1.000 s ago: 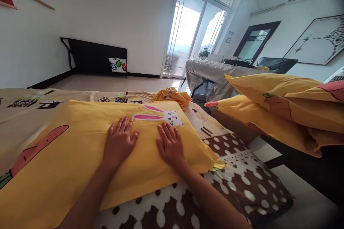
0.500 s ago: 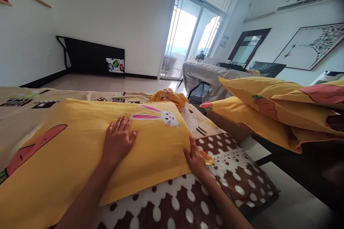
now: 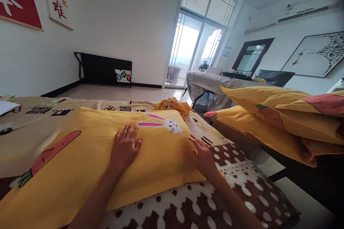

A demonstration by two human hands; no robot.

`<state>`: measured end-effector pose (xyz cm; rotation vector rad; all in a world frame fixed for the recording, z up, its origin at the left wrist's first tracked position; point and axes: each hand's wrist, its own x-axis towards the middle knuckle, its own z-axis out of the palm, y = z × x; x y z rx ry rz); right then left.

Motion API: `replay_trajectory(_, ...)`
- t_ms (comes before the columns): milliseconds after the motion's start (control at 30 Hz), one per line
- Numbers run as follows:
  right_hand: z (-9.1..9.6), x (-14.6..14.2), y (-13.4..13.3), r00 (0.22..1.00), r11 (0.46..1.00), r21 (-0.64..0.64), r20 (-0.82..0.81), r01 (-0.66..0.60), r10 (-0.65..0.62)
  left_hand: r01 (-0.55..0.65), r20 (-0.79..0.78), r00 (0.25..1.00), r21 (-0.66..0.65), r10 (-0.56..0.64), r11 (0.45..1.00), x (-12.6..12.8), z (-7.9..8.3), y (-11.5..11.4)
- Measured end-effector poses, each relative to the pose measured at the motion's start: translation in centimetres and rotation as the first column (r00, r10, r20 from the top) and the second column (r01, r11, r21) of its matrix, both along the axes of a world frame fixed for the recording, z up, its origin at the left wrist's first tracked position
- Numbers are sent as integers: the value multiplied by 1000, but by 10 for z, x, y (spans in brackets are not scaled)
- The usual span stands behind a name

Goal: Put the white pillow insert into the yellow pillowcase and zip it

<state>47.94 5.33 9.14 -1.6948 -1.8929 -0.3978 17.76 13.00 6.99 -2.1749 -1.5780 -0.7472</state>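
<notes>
A yellow pillow (image 3: 158, 161), printed with a white rabbit and a carrot, lies flat before me. My left hand (image 3: 125, 150) rests palm down on its middle, fingers spread just below the rabbit's ears. At the pillow's right end is my right hand (image 3: 203, 154), its fingers stretched over the edge below the rabbit's face. Neither hand grips anything that I can see. Under the pillow spreads a brown, white and beige patterned blanket (image 3: 239, 166). Crumpled yellow cloth (image 3: 174, 105) lies just beyond the pillow's far right corner.
Several yellow carrot-print pillows or covers (image 3: 266, 118) are piled at the right. Behind them stands a table under a grey plastic cover (image 3: 206, 80). A black panel (image 3: 104, 68) leans by the far wall, left of the glass doors (image 3: 190, 46).
My view has tilted up and turned slightly left. My right hand has shifted up along the pillow's right edge, its fingers now lying over the top. My left hand stays on the pillow.
</notes>
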Motion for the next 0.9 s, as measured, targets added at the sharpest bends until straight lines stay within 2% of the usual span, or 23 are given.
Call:
replay_trajectory(67, 22, -42, 16, 993, 989, 83, 2, -122, 122, 57, -42, 997, -2, -57, 998, -2, -2, 1)
replay_trajectory(133, 34, -84, 37, 977, 969, 123, 5, -214, 215, 137, -89, 987, -6, -137, 991, -5, -7, 3)
replay_trajectory(200, 33, -119, 62, 963, 959, 90, 3, -269, 269, 194, -118, 974, -9, -194, 981, -8, -10, 4)
replay_trajectory(300, 13, -148, 93, 959, 957, -59, 0, -283, 284, 205, -115, 972, -14, -205, 979, -10, -11, 2)
replay_trajectory(400, -11, -150, 109, 966, 960, -115, 3, -256, 258, 186, -93, 978, -27, -188, 982, -7, -6, -2)
replay_trajectory(467, -18, -141, 111, 974, 969, -104, 2, -223, 225, 174, -81, 981, -33, -176, 984, -4, -2, -5)
replay_trajectory(700, -12, -114, 110, 995, 978, -184, 7, -97, 100, 143, -64, 988, -20, -144, 990, -1, 12, -12)
replay_trajectory(800, -14, -104, 109, 998, 981, -183, 8, -64, 67, 14, 27, 1000, 7, -14, 1000, -17, 18, -13)
replay_trajectory(900, -19, -95, 109, 998, 986, -161, 22, -49, 53, -163, 139, 976, -39, 167, 986, -53, 20, -11)
